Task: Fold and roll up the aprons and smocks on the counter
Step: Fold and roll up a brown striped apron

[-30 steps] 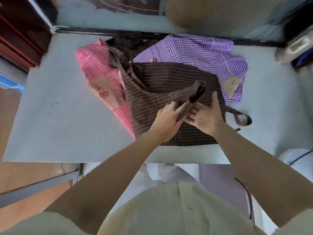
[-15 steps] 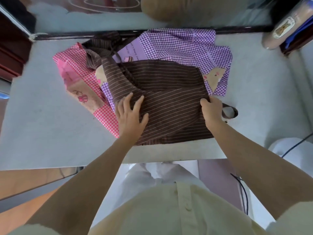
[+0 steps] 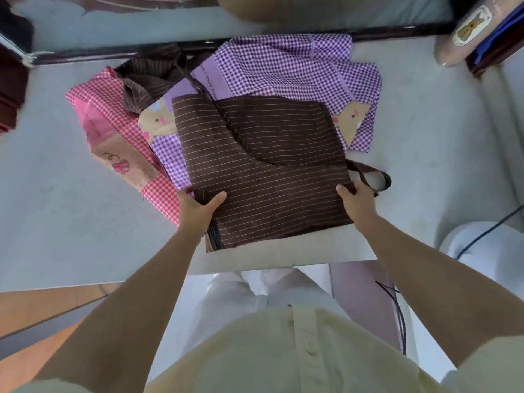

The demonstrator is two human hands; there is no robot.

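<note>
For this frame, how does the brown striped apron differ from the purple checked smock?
The brown striped apron is pinstriped; the purple checked smock bears animal patches. The apron lies on top, folded, gripped by the left hand and right hand; the smock lies beneath, rumpled. Both rest on the counter.

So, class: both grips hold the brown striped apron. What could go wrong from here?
The brown striped fabric apron lies on the purple gingham smock; lifting may drag that along.
The loose brown strap loop beside the right grip could be left outside the fold.
The apron's near edge sits at the grey counter front; it may slip off.
</note>
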